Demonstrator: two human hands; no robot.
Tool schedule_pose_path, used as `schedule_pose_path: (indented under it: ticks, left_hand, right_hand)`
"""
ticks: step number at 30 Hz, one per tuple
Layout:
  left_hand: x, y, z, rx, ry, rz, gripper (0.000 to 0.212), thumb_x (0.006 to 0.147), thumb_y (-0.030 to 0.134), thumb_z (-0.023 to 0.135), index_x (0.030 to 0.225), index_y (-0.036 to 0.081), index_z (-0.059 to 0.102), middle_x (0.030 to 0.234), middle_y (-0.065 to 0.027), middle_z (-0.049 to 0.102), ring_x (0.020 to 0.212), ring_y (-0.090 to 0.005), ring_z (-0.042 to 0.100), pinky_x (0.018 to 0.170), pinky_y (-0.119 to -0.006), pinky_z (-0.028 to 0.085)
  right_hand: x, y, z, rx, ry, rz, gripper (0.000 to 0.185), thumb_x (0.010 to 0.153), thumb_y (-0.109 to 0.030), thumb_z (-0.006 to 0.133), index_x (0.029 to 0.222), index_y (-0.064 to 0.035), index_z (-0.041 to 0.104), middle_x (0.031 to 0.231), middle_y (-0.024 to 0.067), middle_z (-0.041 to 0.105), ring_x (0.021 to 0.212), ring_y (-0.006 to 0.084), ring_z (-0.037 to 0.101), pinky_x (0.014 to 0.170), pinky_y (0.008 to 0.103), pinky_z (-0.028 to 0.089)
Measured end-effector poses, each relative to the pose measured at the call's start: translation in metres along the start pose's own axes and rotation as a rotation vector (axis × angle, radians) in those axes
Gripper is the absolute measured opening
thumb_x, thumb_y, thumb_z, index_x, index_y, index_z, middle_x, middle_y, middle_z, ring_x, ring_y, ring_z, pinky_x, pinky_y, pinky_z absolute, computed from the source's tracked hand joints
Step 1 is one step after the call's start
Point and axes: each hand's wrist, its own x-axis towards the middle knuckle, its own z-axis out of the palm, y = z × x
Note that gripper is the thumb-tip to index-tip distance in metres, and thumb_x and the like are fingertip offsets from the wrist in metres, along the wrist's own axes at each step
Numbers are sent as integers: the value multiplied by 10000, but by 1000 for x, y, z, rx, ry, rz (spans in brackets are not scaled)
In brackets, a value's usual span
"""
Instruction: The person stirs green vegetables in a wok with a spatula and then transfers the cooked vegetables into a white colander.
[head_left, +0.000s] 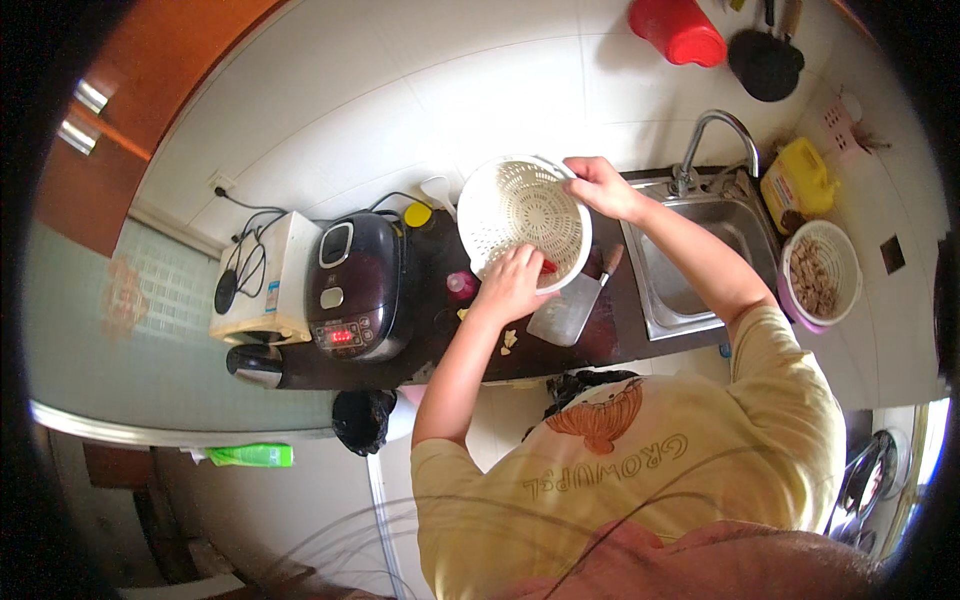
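Note:
A white plastic colander (525, 195) is held tilted above the dark countertop. My right hand (600, 187) grips its far right rim. My left hand (514, 281) is at the near rim, with its fingers inside and the thumb outside. Beside those fingertips lies a red piece (550, 267), perhaps a chili pepper, partly hidden by the hand. Below the colander a cleaver (568, 313) with a wooden handle lies flat on the cutting surface. Several pale pieces (509, 341), maybe garlic or ginger, lie to the left of the blade.
A rice cooker (356, 281) and a white appliance (262, 281) with a coiled cord stand on the left. A small pink-capped container (460, 284) is near my left wrist. On the right are a steel sink (679, 270), a yellow jug (799, 180) and a basket (853, 255) of brownish pieces.

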Motion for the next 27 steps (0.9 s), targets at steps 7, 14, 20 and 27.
schedule_pose_path:
  ticks: [7,14,20,27]
  left_hand:
    - [21,-31,0,9,-40,138,389,650,421,678,689,67,522,648,-103,555,652,-285,569,588,-390,449]
    - [-4,-62,2,-718,454,-512,253,787,193,612,637,36,483,545,16,462,513,-53,401,467,-223,335]
    - [-148,-93,109,-383,-173,-821,370,714,350,635,783,-3,547,738,-179,562,716,-346,548,635,-422,424]
    - [-173,-61,151,-59,190,-685,251,700,179,641,881,33,548,846,-146,510,810,-340,495,701,-414,415]
  right_hand:
    - [23,7,-8,-195,168,-24,231,725,-190,501,667,34,499,526,52,455,523,102,428,510,286,400]
    - [-10,39,-36,-348,395,148,337,741,-283,493,797,39,572,609,141,556,566,188,526,587,320,443]
    - [-63,78,-58,-119,541,256,259,744,-173,506,847,54,578,641,38,536,578,96,471,536,257,396]
    - [-129,105,-73,-96,803,294,219,787,-157,502,840,46,566,657,16,537,587,81,458,542,229,384]
